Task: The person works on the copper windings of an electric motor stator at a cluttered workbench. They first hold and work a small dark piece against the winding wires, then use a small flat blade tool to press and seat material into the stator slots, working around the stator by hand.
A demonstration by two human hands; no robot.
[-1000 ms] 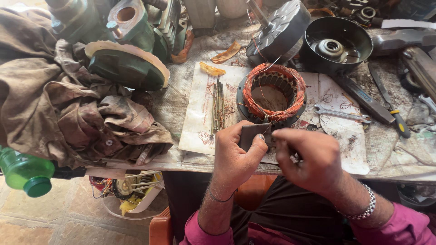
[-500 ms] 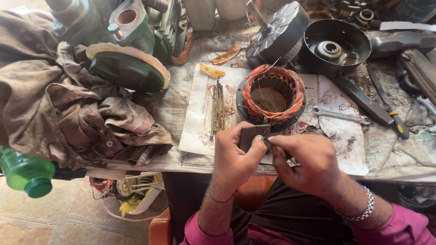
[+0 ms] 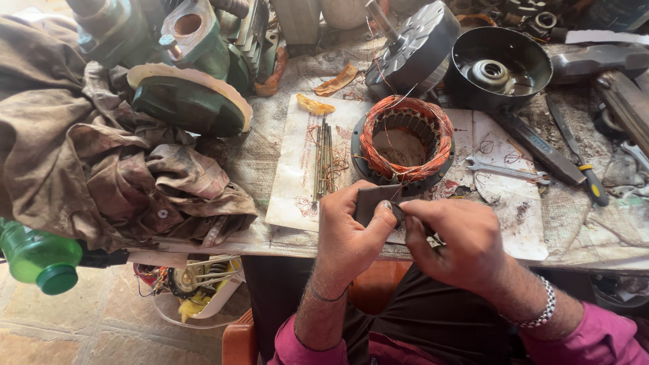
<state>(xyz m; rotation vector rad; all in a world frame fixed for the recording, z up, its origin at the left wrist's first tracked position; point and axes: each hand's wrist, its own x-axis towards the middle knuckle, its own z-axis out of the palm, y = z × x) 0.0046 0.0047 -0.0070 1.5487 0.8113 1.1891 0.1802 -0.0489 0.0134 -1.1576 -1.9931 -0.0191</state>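
Note:
My left hand [image 3: 348,233] pinches a small dark flat piece [image 3: 370,201] at the near edge of the bench. Touching that piece, my right hand [image 3: 456,247] is closed around a thin tool whose tip barely shows. Just beyond both hands lies a round motor stator with copper windings [image 3: 404,142] on a stained white sheet [image 3: 291,182]. A thin copper wire runs from the stator down toward my fingers.
A bundle of thin rods [image 3: 323,159] lies left of the stator. A wrench [image 3: 506,170], screwdriver [image 3: 578,159], black motor cover [image 3: 500,67] and grey rotor [image 3: 412,47] sit right and behind. Dirty rags [image 3: 88,155], a green housing [image 3: 189,101] and a green bottle [image 3: 37,257] fill the left.
Both hands stay at the bench edge. The right hand's fingers have shifted slightly against the dark piece.

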